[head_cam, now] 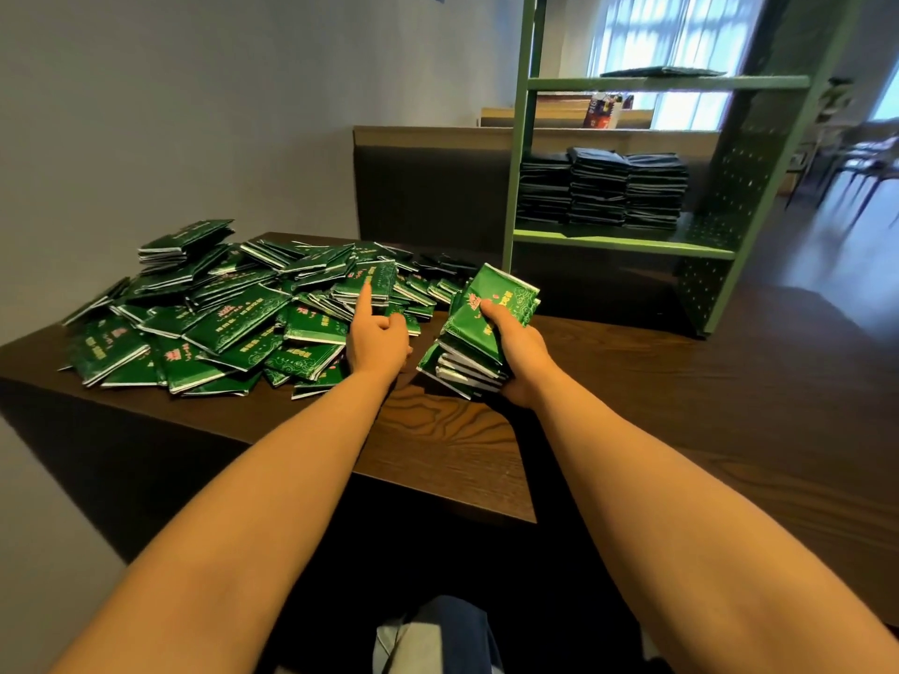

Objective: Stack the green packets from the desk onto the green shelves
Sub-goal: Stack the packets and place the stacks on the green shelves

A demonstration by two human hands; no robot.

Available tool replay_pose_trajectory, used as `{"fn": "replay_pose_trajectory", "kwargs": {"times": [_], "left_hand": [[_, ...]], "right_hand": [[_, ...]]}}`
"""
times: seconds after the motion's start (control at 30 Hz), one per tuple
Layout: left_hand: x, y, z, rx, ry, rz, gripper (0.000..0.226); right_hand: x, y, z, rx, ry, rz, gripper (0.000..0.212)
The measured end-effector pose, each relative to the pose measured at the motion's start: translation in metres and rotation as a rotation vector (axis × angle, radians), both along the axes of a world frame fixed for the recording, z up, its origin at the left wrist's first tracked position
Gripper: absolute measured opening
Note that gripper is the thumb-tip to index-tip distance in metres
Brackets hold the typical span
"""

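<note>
While the right hand (511, 347) curls round a tilted stack of green packets (474, 333) over the desk (438, 430), their long axes pointing away towards the green shelves (622, 243), the left hand (377, 338) lays an outstretched forefinger on the loose pile (219, 308); whether it grips anything cannot be told.

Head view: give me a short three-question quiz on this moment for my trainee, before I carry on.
1. True or false: the left hand grips the gathered stack of packets.
2. How many shelf stacks stand on the middle shelf? A one, B three, C five.
3. Fill in: the loose pile lies on the ___.
Key: 1 false, the right hand grips it; 2 B; 3 desk.
</note>
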State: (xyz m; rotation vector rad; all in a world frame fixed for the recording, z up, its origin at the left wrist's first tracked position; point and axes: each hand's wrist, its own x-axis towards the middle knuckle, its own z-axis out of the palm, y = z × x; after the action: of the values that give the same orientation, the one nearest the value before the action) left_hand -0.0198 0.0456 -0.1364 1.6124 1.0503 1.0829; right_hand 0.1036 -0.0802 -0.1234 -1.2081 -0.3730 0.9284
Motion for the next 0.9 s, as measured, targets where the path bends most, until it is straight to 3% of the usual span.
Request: {"fn": "replay_pose_trajectory", "kwargs": {"times": [0.17,0.27,0.37,0.5,0.67,0.8,0.9], "left_hand": [[0.003,0.003,-0.013,0.135,0.005,0.096,0.048],[0.002,0.004,-0.005,0.056,-0.120,0.065,0.050],[0.008,0.009,0.006,0.015,-0.132,0.056,0.050],[0.010,0.009,0.006,-0.029,-0.133,0.087,0.020],[0.005,0.001,0.004,-0.111,-0.251,0.131,0.015],[0.005,0.012,0.018,-0.115,-0.176,0.058,0.042],[0.006,0.026,0.026,-0.031,0.062,0.012,0.063]], "right_hand": [[0.004,-0.001,-0.004,0.015,0.024,-0.007,0.048],[0.005,-0.005,-0.002,0.036,0.056,-0.008,0.049],[0.005,-0.008,0.001,0.043,0.076,-0.006,0.044],[0.004,-0.007,0.000,0.043,0.081,0.005,0.045],[0.003,-0.007,-0.001,0.046,0.092,0.004,0.046],[0.002,-0.009,0.001,0.053,0.111,0.001,0.044],[0.004,-0.009,0.000,0.054,0.124,0.001,0.045]]}}
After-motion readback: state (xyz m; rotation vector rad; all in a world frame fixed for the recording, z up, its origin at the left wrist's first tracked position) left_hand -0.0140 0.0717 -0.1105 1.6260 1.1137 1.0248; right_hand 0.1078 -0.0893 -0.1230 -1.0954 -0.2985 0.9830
